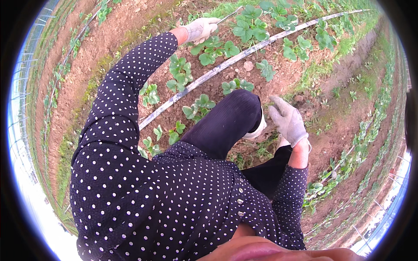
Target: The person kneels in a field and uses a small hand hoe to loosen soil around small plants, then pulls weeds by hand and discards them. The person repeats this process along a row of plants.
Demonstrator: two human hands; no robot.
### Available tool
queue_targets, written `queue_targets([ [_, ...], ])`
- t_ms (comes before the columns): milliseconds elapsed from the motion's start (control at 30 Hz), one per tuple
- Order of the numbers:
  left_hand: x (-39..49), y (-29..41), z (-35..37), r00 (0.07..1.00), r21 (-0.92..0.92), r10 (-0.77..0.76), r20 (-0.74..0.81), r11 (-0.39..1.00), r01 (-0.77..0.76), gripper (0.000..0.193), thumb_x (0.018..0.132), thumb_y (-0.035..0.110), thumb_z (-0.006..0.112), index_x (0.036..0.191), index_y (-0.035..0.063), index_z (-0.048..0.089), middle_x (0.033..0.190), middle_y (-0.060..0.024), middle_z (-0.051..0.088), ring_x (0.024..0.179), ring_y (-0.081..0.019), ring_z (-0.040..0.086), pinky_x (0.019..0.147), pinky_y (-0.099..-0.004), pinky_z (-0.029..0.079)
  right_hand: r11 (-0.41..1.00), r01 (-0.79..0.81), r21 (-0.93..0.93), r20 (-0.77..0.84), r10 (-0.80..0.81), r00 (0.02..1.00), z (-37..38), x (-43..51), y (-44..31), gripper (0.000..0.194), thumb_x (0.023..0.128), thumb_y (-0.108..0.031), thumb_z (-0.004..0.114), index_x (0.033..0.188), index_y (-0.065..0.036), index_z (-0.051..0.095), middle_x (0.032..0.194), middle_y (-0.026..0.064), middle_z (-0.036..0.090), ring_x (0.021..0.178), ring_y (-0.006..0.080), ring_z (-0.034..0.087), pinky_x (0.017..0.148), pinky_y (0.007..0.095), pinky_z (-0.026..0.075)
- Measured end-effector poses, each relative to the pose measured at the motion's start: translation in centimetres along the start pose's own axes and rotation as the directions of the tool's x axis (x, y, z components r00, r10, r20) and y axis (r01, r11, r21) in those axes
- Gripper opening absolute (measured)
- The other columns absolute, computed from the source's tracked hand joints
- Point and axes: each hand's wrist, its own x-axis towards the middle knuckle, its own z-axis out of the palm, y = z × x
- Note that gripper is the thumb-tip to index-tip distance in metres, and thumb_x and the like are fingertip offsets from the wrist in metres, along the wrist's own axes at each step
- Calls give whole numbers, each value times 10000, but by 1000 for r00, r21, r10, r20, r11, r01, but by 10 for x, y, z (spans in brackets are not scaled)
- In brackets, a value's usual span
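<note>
My left hand (203,29), in a pale knit glove, reaches out at the top and is closed around a thin metal rod-like tool (230,15). The tool's tip points up and right among strawberry plants (243,30); its grip is hidden in the glove. Closer in, beside my bent knee, my right hand (287,119) wears a similar glove. Its fingers are apart, with nothing visible in them. A soil-stained irrigation hose (225,64) runs diagonally between the plants, from lower left to upper right.
My knee (240,106) in dark trousers rises close to the hose and small strawberry plants (200,107). A pale stone (248,66) lies on the soil. Grass tufts (305,78) grow right of the bed. More planted rows (351,160) curve along both sides.
</note>
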Motion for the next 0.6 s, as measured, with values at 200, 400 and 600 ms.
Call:
queue_targets([
  [200, -29, -16, 3, 985, 122, 167, -45, 979, -160, 514, 1100, 257, 446, 1613, 229, 455, 760, 3, 532, 475, -136, 483, 459, -315, 450, 998, -35, -54, -16, 34, 999, 5, 4, 13, 489, 1012, -319, 610, 1399, -23, 642, 1316, 235, 703, 1227, 380, 679, 1057, 419, 509],
  [400, -28, -34, 4, 963, 369, 258, -77, 905, -213, 502, 1104, 284, 459, 1595, 182, 470, 961, -89, 700, 752, -217, 664, 722, -393, 548, 999, -35, 10, -11, 35, 999, 10, 7, 30, 508, 996, -341, 628, 1408, -44, 640, 1266, 230, 724, 1212, 372, 688, 1042, 420, 515],
  [600, -35, -33, 4, 954, 409, 300, -23, 873, -264, 485, 1101, 285, 480, 1580, 210, 502, 1113, -150, 749, 916, -260, 696, 907, -404, 547, 997, 58, 48, -65, -55, 996, 13, 8, 37, 493, 995, -320, 639, 1416, -64, 637, 1220, 212, 744, 1163, 347, 712, 1013, 412, 526],
])
